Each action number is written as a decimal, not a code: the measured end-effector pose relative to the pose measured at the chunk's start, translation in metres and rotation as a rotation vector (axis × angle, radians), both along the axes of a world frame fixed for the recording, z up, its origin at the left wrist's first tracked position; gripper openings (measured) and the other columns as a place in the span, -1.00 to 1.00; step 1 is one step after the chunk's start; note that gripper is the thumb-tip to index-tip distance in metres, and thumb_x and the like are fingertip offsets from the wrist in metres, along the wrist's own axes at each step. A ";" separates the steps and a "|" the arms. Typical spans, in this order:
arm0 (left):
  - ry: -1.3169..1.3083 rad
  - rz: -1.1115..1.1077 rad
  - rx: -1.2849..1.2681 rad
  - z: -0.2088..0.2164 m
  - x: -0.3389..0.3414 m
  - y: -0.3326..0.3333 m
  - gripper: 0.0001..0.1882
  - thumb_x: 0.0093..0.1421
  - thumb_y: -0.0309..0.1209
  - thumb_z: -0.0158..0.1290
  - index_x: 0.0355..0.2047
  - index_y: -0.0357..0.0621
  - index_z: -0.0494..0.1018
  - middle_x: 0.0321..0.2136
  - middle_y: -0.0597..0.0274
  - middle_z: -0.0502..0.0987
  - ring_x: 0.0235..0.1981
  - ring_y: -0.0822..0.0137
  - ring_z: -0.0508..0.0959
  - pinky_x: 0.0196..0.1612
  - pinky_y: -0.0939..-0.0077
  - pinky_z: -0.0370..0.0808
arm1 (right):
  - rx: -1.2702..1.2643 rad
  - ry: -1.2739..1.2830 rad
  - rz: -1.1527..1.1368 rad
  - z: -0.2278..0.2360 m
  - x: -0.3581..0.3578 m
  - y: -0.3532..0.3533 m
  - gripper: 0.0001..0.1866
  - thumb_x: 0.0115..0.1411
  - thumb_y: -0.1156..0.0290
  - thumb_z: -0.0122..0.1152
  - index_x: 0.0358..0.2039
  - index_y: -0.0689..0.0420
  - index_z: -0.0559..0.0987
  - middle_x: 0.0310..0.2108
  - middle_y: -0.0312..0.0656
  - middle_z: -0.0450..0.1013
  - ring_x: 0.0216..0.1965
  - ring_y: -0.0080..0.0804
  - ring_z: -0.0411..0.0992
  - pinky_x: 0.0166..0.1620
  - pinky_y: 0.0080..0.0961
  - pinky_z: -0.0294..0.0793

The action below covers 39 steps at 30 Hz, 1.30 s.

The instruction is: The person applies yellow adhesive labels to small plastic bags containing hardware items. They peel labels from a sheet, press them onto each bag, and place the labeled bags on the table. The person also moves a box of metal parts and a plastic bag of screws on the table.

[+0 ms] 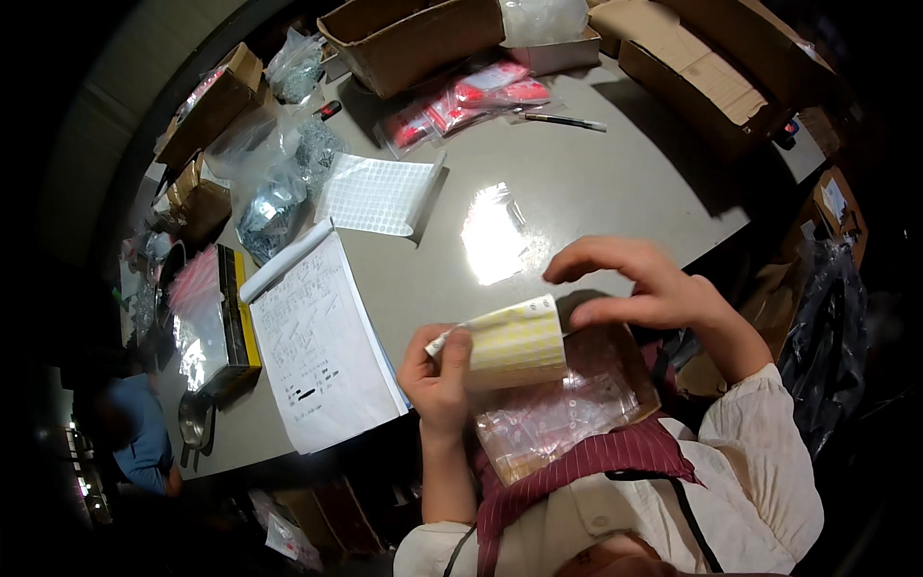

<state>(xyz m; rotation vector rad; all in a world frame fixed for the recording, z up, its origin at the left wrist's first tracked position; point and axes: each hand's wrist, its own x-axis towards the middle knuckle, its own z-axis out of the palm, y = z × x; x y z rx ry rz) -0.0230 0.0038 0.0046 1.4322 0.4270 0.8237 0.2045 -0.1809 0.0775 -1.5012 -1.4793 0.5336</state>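
A curved sheet of small yellow stickers [510, 337] is pinched along its left edge by my left hand [438, 377], thumb on top. Just right of the sheet's upper corner, my right hand [639, 286] is held with thumb and fingers apart, and nothing shows between them. Under both hands an open cardboard box [646, 380] rests at my lap, with clear plastic bags [558, 418] in it. On the table lies a small shiny clear bag [495, 234], glaring in the light.
To the left lie a handwritten notepad [312, 337], a sheet of round white stickers [378, 195] and bags of small metal parts [269, 216]. Red packets [461, 101], a pen [562, 122] and cardboard boxes [413, 43] stand farther back. Another person [144, 433] is at the far left.
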 end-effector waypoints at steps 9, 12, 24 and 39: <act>0.145 -0.046 -0.007 0.008 0.016 -0.006 -0.86 0.26 -0.48 0.28 -0.23 -0.31 0.62 -0.36 0.27 0.65 -0.30 0.46 0.58 -0.16 0.54 0.53 | -0.086 -0.044 -0.062 -0.030 -0.013 0.024 -0.75 0.25 0.42 0.25 -0.08 0.18 0.57 -0.22 0.01 0.58 -0.19 0.02 0.59 -0.13 -0.25 0.57; 0.210 0.026 0.130 0.000 0.022 -0.005 -0.85 0.26 -0.46 0.29 -0.24 -0.30 0.62 -0.39 0.21 0.68 -0.33 0.45 0.61 -0.19 0.51 0.55 | 0.063 -0.292 -0.137 -0.040 -0.013 0.029 -0.81 0.23 0.50 0.28 -0.14 0.22 0.57 -0.27 -0.04 0.55 -0.27 -0.05 0.57 -0.19 -0.27 0.57; 0.318 0.148 0.213 0.005 0.026 0.000 -0.80 0.27 -0.39 0.24 -0.26 -0.32 0.62 -0.42 0.19 0.67 -0.36 0.44 0.60 -0.25 0.49 0.54 | 0.236 -1.043 -0.072 -0.056 -0.012 0.039 -0.50 -0.06 0.42 0.24 -0.02 0.24 0.57 -0.35 -0.13 0.46 -0.34 -0.22 0.48 -0.29 -0.32 0.56; 0.307 0.112 0.138 0.002 0.025 0.007 -0.73 0.29 -0.25 0.26 -0.21 -0.24 0.62 -0.44 0.03 0.69 -0.41 0.27 0.68 -0.30 0.40 0.53 | -0.417 -0.474 -0.095 -0.027 0.085 0.136 -0.70 0.18 0.33 0.31 -0.23 0.33 0.57 -0.39 0.06 0.55 -0.36 -0.06 0.52 -0.22 -0.21 0.49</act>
